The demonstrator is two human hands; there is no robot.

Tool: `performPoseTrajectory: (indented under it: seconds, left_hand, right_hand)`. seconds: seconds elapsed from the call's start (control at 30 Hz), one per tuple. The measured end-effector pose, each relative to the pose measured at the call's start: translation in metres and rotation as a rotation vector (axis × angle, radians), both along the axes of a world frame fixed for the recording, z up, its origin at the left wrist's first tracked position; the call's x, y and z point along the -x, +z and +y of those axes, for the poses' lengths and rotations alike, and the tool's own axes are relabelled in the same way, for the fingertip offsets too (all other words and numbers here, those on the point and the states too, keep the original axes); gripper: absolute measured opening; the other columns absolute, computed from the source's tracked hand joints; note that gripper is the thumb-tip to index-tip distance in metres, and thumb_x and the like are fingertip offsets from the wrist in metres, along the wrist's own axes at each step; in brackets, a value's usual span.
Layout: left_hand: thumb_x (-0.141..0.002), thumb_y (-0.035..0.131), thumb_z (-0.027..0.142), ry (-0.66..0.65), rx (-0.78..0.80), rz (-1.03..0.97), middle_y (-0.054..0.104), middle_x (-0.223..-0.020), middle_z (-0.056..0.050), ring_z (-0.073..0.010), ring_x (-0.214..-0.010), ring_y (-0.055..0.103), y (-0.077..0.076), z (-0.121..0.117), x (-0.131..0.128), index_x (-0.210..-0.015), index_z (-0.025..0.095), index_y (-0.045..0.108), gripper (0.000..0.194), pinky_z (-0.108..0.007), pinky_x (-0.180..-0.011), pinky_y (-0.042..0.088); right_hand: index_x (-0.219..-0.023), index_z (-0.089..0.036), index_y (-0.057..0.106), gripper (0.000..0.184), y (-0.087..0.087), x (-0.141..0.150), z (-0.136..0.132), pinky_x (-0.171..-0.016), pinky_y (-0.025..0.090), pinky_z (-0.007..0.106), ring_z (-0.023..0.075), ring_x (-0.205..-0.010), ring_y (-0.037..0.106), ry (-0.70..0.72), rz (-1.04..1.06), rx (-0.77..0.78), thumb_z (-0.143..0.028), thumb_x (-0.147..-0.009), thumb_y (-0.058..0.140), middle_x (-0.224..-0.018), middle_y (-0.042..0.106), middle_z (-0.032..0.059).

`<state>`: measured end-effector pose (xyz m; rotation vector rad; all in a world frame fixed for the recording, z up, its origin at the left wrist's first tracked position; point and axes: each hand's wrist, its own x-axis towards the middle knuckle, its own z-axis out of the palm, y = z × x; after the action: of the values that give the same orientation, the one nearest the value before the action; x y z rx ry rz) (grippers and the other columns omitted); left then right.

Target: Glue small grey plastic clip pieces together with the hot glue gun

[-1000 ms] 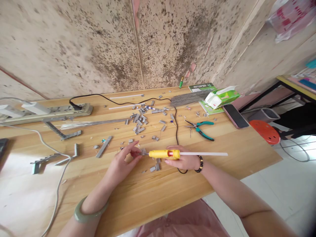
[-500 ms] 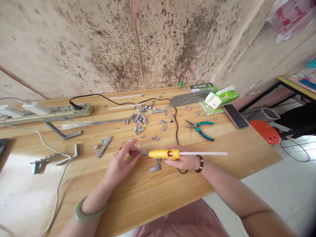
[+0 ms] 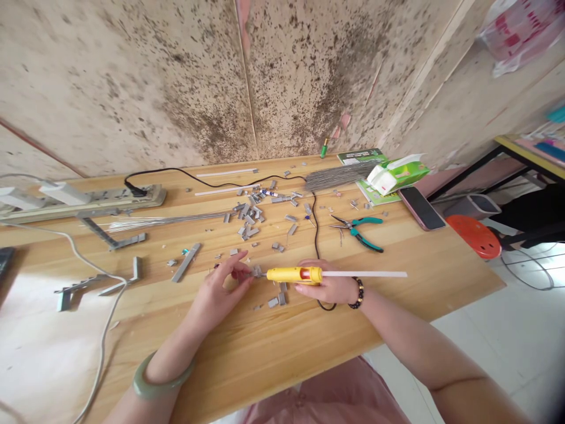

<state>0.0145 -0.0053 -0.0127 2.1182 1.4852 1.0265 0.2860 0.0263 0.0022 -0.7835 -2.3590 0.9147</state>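
Observation:
My right hand (image 3: 329,282) is wrapped round a yellow hot glue gun (image 3: 289,275), and a white glue stick (image 3: 366,274) juts out of its back end. The gun points left, its nozzle at a small grey piece (image 3: 256,271). That piece is pinched between the fingertips of my left hand (image 3: 225,285); whether the nozzle touches it I cannot tell. Just below the gun lie a few loose grey pieces (image 3: 273,302). Beyond my hands spreads a pile of small grey pieces (image 3: 249,215).
Teal-handled pliers (image 3: 366,234), a phone (image 3: 421,208) and a tissue pack (image 3: 397,175) lie to the right. Thin metal wires (image 3: 338,175) sit at the back. A black cord (image 3: 316,229) runs behind the gun. Leftward are a power strip (image 3: 154,196), a white cable (image 3: 108,318) and joined grey strips (image 3: 99,229).
Almost nothing differs. The glue gun has shifted very slightly right; both hands keep their holds.

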Motion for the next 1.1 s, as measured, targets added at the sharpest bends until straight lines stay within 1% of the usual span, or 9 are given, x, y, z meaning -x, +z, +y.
performPoseTrajectory:
  seconds: [0.17,0.27,0.4,0.53,0.7,0.93,1.1]
  left_hand:
    - [-0.085,0.059,0.029,-0.024,-0.01,0.0,0.07,-0.085,-0.002,-0.0146,-0.075,0.067,0.0,0.0007,0.0001,-0.127,0.022,0.049,0.044,-0.029,-0.074,0.056]
    - [-0.085,0.059,0.029,-0.027,-0.003,0.001,0.07,-0.086,-0.001,-0.0149,-0.075,0.067,-0.0002,0.0004,0.001,-0.127,0.023,0.049,0.044,-0.029,-0.074,0.056]
    - [-0.086,0.058,0.031,-0.029,0.012,0.005,0.07,-0.086,-0.002,-0.0157,-0.076,0.068,0.0011,0.0001,0.0007,-0.127,0.022,0.049,0.043,-0.031,-0.075,0.056]
    - [-0.085,0.058,0.032,-0.031,0.02,0.002,0.071,-0.085,-0.003,-0.0152,-0.072,0.067,0.0033,0.0002,-0.0005,-0.125,0.021,0.05,0.042,-0.031,-0.074,0.056]
    - [-0.085,0.058,0.031,-0.041,0.017,0.011,0.07,-0.085,-0.003,-0.0148,-0.072,0.066,0.0041,0.0,-0.0004,-0.126,0.022,0.05,0.042,-0.03,-0.072,0.056]
    - [-0.085,0.059,0.031,-0.045,0.001,0.004,0.07,-0.084,-0.002,-0.0145,-0.071,0.066,0.0043,0.0001,-0.0005,-0.125,0.022,0.05,0.042,-0.029,-0.072,0.055]
    - [-0.085,0.059,0.028,-0.052,-0.034,0.0,0.07,-0.085,-0.002,-0.014,-0.07,0.065,0.004,0.0002,-0.0004,-0.124,0.022,0.05,0.04,-0.029,-0.072,0.055]
  right_hand:
    - [-0.073,-0.02,0.052,0.018,0.0014,0.0004,-0.0005,-0.072,0.046,0.028,0.0161,-0.073,0.053,-0.001,-0.001,0.017,-0.03,-0.088,0.053,-0.074,0.056,0.001]
    - [-0.072,-0.02,0.052,0.018,0.0018,0.0008,-0.0005,-0.073,0.046,0.028,0.0164,-0.073,0.053,0.005,0.007,0.017,-0.03,-0.088,0.053,-0.074,0.056,0.0013]
    - [-0.07,-0.02,0.051,0.021,0.0037,0.0016,-0.0004,-0.072,0.046,0.028,0.0159,-0.072,0.053,-0.024,0.018,0.014,-0.032,-0.088,0.053,-0.073,0.056,0.0013]
    - [-0.069,-0.02,0.049,0.022,0.0052,0.0022,-0.0006,-0.07,0.047,0.027,0.0153,-0.07,0.053,-0.061,0.022,0.035,-0.032,-0.087,0.053,-0.074,0.055,0.0013]
    - [-0.069,-0.021,0.049,0.021,0.003,0.0019,-0.0006,-0.072,0.047,0.028,0.0161,-0.069,0.052,-0.084,0.026,0.035,-0.032,-0.086,0.054,-0.072,0.055,0.0013]
    - [-0.069,-0.021,0.05,0.022,0.0013,0.0016,-0.0002,-0.074,0.046,0.028,0.0162,-0.072,0.053,-0.04,0.034,0.006,-0.033,-0.087,0.052,-0.072,0.055,0.001]
    - [-0.071,-0.02,0.052,0.019,0.0018,0.0012,-0.0008,-0.07,0.045,0.027,0.015,-0.07,0.053,-0.012,0.01,0.037,-0.031,-0.087,0.053,-0.073,0.055,0.0008]
